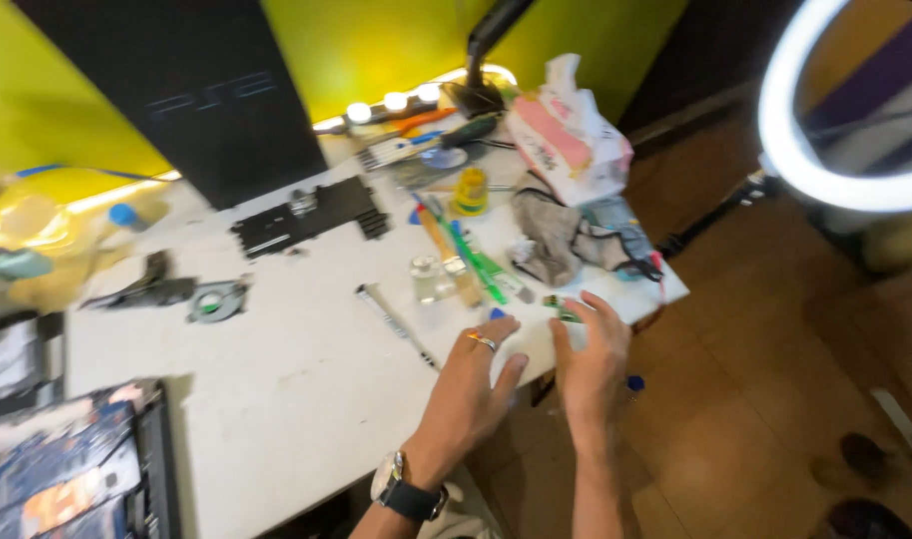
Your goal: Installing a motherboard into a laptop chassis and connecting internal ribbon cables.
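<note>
Setting: yellow-green wall at the top of the frame, brown wooden floor on the right, a lit ring light [835,130] in the upper right corner.
Surface: white tabletop [296,379] running from the lower left to the middle right, scuffed and crowded along its far side.
Left hand [473,384]: lower middle of the frame, fingers spread and flat over the tabletop's near edge, holding nothing; a ring on one finger, a dark wristwatch [404,491] on the wrist.
Right hand [591,354]: just beside the left hand, fingers open and apart, gripping nothing; its fingertips are next to a small green part [561,307] at the tabletop's edge, and blur hides whether they touch it.
Small blue piece [496,313]: on the tabletop between the two hands' fingertips.
Screwdriver [394,324]: left of the hands, lying slantwise.
Small clear bottle [426,277]: upright, above the left hand, near a green toothbrush [473,260].
Grey rag [556,235]: crumpled, above the right hand.
Tissue pack [568,135]: pink and white, upper middle.
Black circuit board [311,215]: flat, middle left.
Black console [191,90]: standing upright against the wall, upper left.
</note>
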